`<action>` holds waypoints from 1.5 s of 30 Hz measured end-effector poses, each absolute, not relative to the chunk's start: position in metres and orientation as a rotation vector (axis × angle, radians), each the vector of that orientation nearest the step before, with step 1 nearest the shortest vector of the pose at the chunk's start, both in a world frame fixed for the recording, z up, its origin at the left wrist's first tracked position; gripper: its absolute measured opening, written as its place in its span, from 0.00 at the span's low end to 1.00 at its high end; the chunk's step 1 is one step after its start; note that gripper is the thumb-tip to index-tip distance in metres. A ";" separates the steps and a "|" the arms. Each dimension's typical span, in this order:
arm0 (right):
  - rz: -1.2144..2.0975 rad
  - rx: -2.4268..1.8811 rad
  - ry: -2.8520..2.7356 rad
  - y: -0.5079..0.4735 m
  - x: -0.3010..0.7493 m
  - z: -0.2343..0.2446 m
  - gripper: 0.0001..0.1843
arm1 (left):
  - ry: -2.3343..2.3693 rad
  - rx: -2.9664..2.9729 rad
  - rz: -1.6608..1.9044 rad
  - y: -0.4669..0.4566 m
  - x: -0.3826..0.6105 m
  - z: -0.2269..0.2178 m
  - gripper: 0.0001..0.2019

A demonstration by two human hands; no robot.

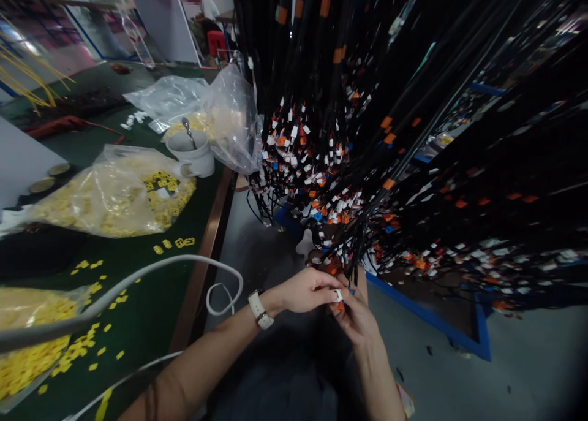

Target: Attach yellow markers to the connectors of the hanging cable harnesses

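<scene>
Low in the middle, my two hands meet at the end of a black cable bundle. With a white watch strap on its wrist, my left hand (pixel 309 291) pinches at a small white connector (pixel 337 295). My right hand (pixel 361 315) is closed around the cable end from the other side, its fingers touching the same connector. An orange connector (pixel 340 306) shows just below, between the hands. Black cables (pixel 356 265) run up from my fingers into the hanging mass. The fingertips partly hide the connectors, so their exact fit cannot be seen.
Dense hanging cables (pixel 316 163) with white, orange and blue connectors fill the right, above a blue frame (pixel 427 320). Left, a green table (pixel 151 298) bears bags of yellow parts (pixel 110 194), loose yellow pieces and a white mug (pixel 193 154). A grey hose (pixel 151 268) crosses the table edge.
</scene>
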State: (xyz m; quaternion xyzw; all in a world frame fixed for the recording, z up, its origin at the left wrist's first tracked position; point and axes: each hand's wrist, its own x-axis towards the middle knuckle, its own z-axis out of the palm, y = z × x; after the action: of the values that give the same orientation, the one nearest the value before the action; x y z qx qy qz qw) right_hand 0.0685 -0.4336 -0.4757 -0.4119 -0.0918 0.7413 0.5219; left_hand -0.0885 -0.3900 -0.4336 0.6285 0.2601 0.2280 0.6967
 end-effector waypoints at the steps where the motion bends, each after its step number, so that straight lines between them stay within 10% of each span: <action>1: 1.778 -0.984 -0.222 -0.434 0.069 -0.475 0.22 | 0.576 1.403 0.507 -0.390 -0.089 -0.433 0.15; 45: 1.816 -0.971 -0.198 -0.434 0.072 -0.479 0.23 | 0.637 1.190 0.503 -0.393 -0.087 -0.430 0.12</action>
State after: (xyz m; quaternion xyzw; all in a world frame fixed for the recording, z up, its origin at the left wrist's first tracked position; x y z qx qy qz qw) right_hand 0.0721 -0.4340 -0.4794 -0.4033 -0.0825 0.7546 0.5111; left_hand -0.0866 -0.3933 -0.4304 0.5449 0.2915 0.2305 0.7516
